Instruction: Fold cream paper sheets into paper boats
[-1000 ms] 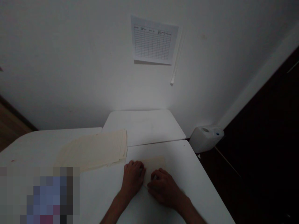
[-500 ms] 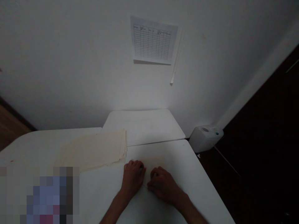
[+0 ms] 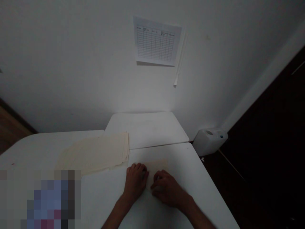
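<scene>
A small cream sheet of paper (image 3: 157,164) lies on the white table (image 3: 105,200) in front of me, partly covered by both hands. My left hand (image 3: 137,178) is closed at the sheet's left edge, fingers curled down onto it. Curled on the near right part of the same sheet is my right hand (image 3: 165,189), with thumb and fingers drawn together at its near edge. The fingertips are dim, and the sheet's near portion is hidden under them. To the left lies a stack of larger cream paper sheets (image 3: 97,152) with uneven edges.
Further white tabletops adjoin at the back (image 3: 147,127) and left. A printed table sheet (image 3: 156,43) hangs on the wall beside a narrow paper strip (image 3: 180,63). A whitish plastic jerrycan (image 3: 209,141) stands on the dark floor at right. A blurred patch (image 3: 47,200) covers the lower left.
My right hand has shifted very slightly at the sheet's near edge. My left hand and the stack stay where they were.
</scene>
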